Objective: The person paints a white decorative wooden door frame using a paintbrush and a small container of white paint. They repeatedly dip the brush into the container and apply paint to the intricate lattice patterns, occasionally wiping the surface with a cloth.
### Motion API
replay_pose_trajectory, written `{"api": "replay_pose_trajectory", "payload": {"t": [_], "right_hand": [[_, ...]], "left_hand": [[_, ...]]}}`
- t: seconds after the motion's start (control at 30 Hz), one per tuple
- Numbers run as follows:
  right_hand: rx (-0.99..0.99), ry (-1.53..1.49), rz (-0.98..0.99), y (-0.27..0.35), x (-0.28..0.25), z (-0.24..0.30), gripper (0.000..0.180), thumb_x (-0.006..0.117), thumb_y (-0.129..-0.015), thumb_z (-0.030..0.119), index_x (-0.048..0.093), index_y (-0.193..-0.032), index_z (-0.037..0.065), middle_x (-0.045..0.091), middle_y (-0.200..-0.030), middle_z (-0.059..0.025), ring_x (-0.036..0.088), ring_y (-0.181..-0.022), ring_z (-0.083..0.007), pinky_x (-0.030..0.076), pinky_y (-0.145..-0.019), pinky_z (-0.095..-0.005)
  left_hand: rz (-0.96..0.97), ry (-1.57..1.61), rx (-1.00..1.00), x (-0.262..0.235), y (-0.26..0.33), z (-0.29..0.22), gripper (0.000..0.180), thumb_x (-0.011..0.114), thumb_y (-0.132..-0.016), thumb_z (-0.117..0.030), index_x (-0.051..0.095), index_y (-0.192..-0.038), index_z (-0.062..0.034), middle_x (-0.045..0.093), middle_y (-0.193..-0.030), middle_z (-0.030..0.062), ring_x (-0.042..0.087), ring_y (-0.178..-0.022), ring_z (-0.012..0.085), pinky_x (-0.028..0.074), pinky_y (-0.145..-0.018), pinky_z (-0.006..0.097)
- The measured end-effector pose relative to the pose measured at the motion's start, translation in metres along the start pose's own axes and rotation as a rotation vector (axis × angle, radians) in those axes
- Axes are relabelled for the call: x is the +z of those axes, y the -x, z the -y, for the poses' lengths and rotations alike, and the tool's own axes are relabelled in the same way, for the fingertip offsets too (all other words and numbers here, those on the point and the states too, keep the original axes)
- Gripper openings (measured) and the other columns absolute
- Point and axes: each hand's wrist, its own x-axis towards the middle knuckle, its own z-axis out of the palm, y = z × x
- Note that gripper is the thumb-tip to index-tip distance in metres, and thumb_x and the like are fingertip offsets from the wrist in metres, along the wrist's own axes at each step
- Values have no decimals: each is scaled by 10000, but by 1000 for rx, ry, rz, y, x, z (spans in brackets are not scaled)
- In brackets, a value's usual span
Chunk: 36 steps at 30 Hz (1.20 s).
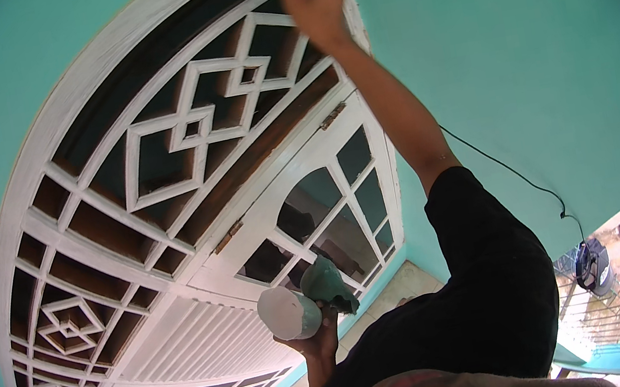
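Turquoise wall [513, 40], diamond latticework [212, 65], cylindrical container [285, 315] in left hand [320, 347].

Pale tiled floor [419, 280] lies well below the left hand [318, 344], showing in 2 patches, to its left and right.

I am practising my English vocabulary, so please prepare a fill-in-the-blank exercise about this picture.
At the top of the white frame, the raised hand is the person's ____ one.
The lower hand, the ____ one, holds a pale container.
The sleeve on the raised arm is ____.
A thin dark cable runs down the turquoise ____.

Missing words: right; left; black; wall.
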Motion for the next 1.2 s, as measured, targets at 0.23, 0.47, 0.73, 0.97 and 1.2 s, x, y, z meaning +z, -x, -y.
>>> {"api": "replay_pose_trajectory", "payload": {"t": [0.23, 0.47, 0.73, 0.97, 1.2], "right_hand": [[-247, 524, 153, 24, 48, 20, 367, 701, -705, 19, 701, -1049, 147, 678, -951, -109, 642, -954, -308, 534, -827, -430], [85, -334, -43, 10, 49, 7, 96, 697, -889, 70, 726, -981, 59, 712, -962, -84, 695, -830, -153, 558, -627, -307], [-376, 175, 313, 73, 131, 96, 170, 703, -805, 71, 725, -958, 141, 718, -965, -63, 673, -865, -259, 551, -767, -368], [39, -33, -119, 33, 101, 40, 105, 637, -866, -49, 709, -923, 3, 713, -929, -100, 687, -771, -185, 550, -661, -279], [-342, 227, 180, 85, 163, 119, 252, 721, -768, 4, 735, -972, 151, 706, -947, -98, 679, -850, -278, 553, -729, -345]], "left_hand": [[-64, -7, 13, 1, 10, -7, 690, 487, -796, -718, 589, -1135, -125, 656, -926, 104, 619, -791, 279, 446, -547, 342], [-136, 31, 34, -8, 19, -20, 713, 435, -793, -725, 588, -1114, -107, 640, -914, 118, 592, -759, 279, 431, -543, 348], [-116, -4, 56, -28, 34, -32, 739, 424, -774, -732, 583, -1133, -107, 633, -908, 145, 585, -780, 283, 444, -559, 345], [-101, 72, 19, -20, 49, -45, 707, 419, -772, -701, 583, -1133, -116, 631, -908, 145, 585, -799, 299, 460, -574, 355], [-262, -520, 270, -11, 66, -46, 453, 495, -848, -499, 564, -1055, -102, 616, -827, 116, 597, -723, 275, 458, -514, 363]]}}
